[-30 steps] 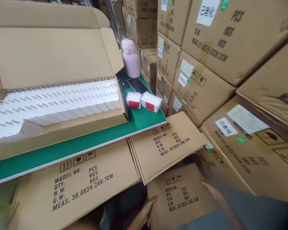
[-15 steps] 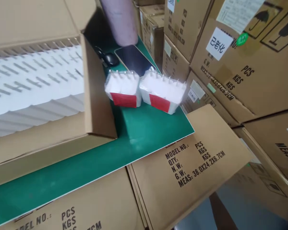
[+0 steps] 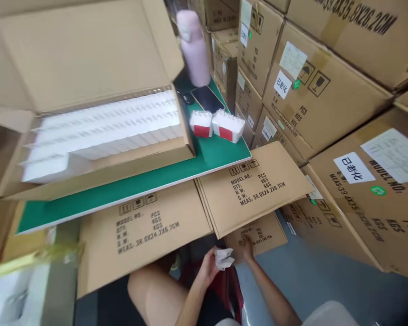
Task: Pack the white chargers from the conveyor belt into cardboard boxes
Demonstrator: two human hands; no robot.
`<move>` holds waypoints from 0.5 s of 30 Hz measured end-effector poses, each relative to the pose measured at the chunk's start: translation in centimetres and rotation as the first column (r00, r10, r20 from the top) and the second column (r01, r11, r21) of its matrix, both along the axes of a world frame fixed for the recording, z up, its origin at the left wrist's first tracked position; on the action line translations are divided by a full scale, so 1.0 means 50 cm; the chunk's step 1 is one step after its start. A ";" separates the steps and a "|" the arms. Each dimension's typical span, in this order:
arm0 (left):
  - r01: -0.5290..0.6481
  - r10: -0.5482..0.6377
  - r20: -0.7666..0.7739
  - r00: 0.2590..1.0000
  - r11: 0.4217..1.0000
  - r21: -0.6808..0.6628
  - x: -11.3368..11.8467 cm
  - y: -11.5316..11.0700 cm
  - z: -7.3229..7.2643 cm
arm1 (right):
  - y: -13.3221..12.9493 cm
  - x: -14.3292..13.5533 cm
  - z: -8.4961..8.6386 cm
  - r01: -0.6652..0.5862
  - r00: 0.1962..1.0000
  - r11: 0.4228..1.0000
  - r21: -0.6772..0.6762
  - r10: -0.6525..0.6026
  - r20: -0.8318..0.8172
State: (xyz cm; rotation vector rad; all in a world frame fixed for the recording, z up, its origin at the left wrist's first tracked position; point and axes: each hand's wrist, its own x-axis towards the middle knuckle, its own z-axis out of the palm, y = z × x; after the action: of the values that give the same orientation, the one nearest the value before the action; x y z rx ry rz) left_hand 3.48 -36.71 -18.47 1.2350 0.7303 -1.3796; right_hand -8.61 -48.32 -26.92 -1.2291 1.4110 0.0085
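Left grip (image 3: 209,267) holds white pieces (image 3: 221,256) clear of the green tabletop edge (image 3: 221,156).

The left fingers (image 3: 212,256) curl, gripping, beside the outstretched right forearm (image 3: 267,285).

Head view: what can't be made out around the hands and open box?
Head view: white item in the left hand; blur and fingers obscure details.
Head view: lowest flat carton; the right hand and overlapping carton cover parts.
Head view: right hand's grip; too blurred.
Head view: open box; picture's top edge cuts off its lid.
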 end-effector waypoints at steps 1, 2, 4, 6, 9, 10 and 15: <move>-0.043 0.043 0.040 0.998 0.999 -0.007 0.004 0.028 0.035 | 0.061 0.010 0.012 -0.069 0.997 0.997 0.043 0.067 0.032; -0.092 0.093 0.085 0.992 0.996 -0.013 0.008 0.062 0.071 | 0.120 0.017 0.024 -0.141 0.988 0.986 0.085 0.135 0.073; -0.196 0.195 0.176 0.965 0.981 -0.014 0.009 0.142 0.144 | 0.221 0.022 0.048 -0.278 0.953 0.952 0.130 0.256 0.159; -0.297 0.288 0.275 0.917 0.955 -0.009 0.005 0.227 0.212 | 0.283 0.019 0.066 -0.389 0.904 0.913 0.121 0.354 0.238; -0.468 0.390 0.471 0.791 0.882 0.057 0.003 0.343 0.302 | 0.309 0.013 0.086 -0.513 0.821 0.857 0.048 0.474 0.319; -0.528 0.411 0.536 0.737 0.846 0.078 0.004 0.376 0.327 | 0.307 0.012 0.094 -0.549 0.792 0.836 0.019 0.513 0.331; -0.746 0.564 0.691 0.452 0.664 -0.054 0.009 0.490 0.407 | 0.305 0.031 0.169 -0.754 0.600 0.645 -0.126 0.754 0.267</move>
State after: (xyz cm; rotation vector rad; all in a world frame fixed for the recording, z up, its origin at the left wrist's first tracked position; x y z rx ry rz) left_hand 3.94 -12.20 1.86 1.3087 0.7642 -0.1222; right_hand -7.09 -33.06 -18.46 -1.6778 0.5327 0.4004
